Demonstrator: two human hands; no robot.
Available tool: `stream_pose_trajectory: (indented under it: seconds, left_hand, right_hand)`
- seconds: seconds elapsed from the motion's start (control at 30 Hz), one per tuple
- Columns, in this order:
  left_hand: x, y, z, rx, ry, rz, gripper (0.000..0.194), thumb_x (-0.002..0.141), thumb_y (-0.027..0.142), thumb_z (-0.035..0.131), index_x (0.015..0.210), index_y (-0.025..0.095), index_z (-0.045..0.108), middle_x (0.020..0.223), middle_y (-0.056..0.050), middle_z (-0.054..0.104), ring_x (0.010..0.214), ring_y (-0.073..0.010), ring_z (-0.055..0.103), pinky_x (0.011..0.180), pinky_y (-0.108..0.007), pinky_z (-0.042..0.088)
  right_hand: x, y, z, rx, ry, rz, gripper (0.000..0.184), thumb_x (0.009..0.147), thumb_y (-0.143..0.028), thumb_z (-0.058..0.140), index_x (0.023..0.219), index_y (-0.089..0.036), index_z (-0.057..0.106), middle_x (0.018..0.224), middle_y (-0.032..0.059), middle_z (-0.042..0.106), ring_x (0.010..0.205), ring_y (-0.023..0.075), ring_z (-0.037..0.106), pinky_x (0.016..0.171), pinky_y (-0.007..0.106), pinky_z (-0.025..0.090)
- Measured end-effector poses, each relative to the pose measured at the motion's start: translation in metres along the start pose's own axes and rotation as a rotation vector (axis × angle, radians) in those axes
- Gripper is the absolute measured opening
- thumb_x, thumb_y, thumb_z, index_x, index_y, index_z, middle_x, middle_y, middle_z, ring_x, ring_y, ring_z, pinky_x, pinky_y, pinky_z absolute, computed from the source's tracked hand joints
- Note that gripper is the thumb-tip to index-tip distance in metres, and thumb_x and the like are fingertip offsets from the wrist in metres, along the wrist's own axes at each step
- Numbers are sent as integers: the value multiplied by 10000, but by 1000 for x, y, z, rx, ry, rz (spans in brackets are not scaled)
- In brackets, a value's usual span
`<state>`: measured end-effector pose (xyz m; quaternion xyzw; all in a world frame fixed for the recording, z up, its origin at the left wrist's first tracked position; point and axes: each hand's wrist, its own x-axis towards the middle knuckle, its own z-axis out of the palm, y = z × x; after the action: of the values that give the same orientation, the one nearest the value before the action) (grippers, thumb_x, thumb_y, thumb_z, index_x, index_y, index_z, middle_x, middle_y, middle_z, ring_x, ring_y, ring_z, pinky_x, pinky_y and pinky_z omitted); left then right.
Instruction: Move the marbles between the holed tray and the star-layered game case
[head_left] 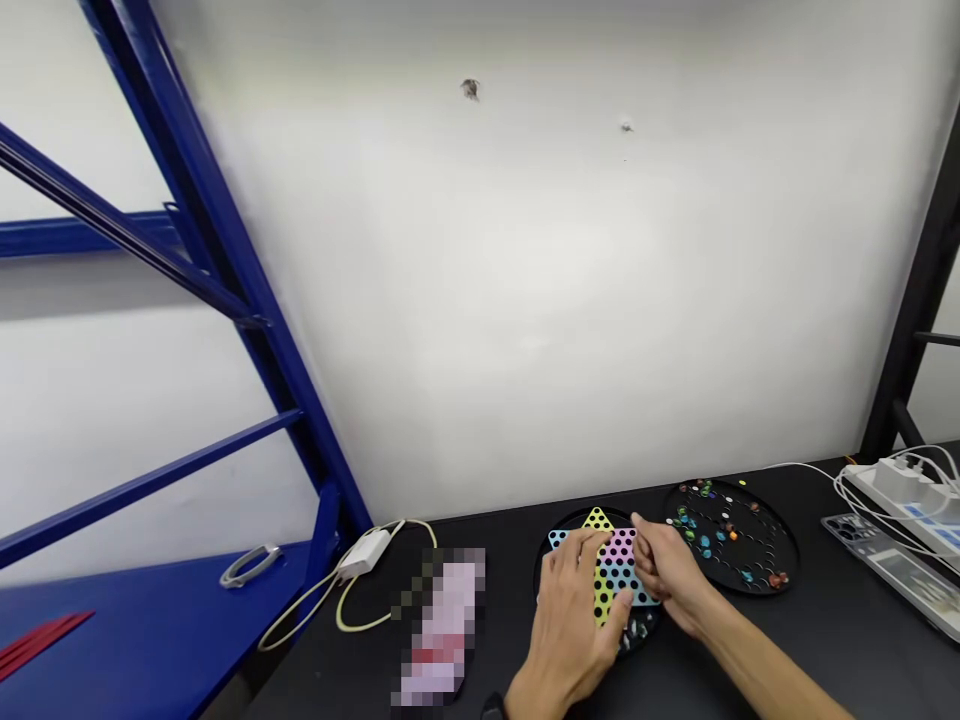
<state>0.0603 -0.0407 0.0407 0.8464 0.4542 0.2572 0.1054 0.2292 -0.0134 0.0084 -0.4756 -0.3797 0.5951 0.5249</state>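
A star-shaped Chinese checkers board (622, 572), with yellow, blue and pink sections full of round holes, lies over a black round tray (538, 565). My left hand (571, 615) rests across the board's left part, fingers stretched out and thumb apart. At the board's right side my right hand (670, 572) is closed, its fingers curled beside the pink section. Whatever those fingers hold, if anything, is hidden. Below the board's lower edge, several clear marbles (637, 630) show in the tray.
Right of the board, a second black round tray (787, 545) holds several coloured marbles. Farther right lie a phone-like device (889, 565) and a white power strip (885, 485) with cables. A pixelated item (442, 630) and a white adapter (365, 552) lie left; a blue metal frame (262, 300) rises beyond.
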Motion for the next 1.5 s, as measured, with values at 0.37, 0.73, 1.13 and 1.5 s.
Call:
stream_pose_trajectory:
  seconds: [0.37, 0.73, 1.13, 1.5]
  left_hand:
    - [-8, -55, -10, 162, -428, -168, 1113, 593, 766, 699, 1513, 250, 346, 1573, -129, 320, 1454, -373, 263, 1198, -553, 143]
    - [-2, -69, -26, 189, -271, -187, 667, 671, 431, 733, 1301, 301, 553, 1401, -51, 519, 1302, -293, 461, 1092, -425, 347]
    - [3, -74, -13, 396, -192, -356, 396, 975, 369, 321, 1224, 194, 574, 1196, -101, 589, 1085, -255, 606, 892, -362, 456]
    - [17, -64, 9, 600, -233, -292, 382, 1009, 217, 302, 1283, 130, 554, 1128, -158, 630, 926, -281, 691, 752, -359, 523]
  right_hand:
    - [29, -3, -104, -1516, 515, -413, 302, 952, -326, 413, 794, -209, 642, 921, 108, 670, 904, 263, 599, 738, 349, 400]
    - [-3, 6, -33, -1418, -29, -574, 320, 953, -475, 451, 1079, -276, 668, 1177, 58, 653, 1079, 273, 539, 941, 464, 381]
    - [-19, 7, -8, -1328, -94, -515, 236, 913, -400, 518, 800, -220, 623, 824, 25, 669, 790, 188, 611, 726, 288, 405]
    - [-28, 16, 11, -1262, -175, -459, 170, 861, -389, 559, 811, -235, 611, 644, -14, 638, 651, 157, 551, 622, 256, 312]
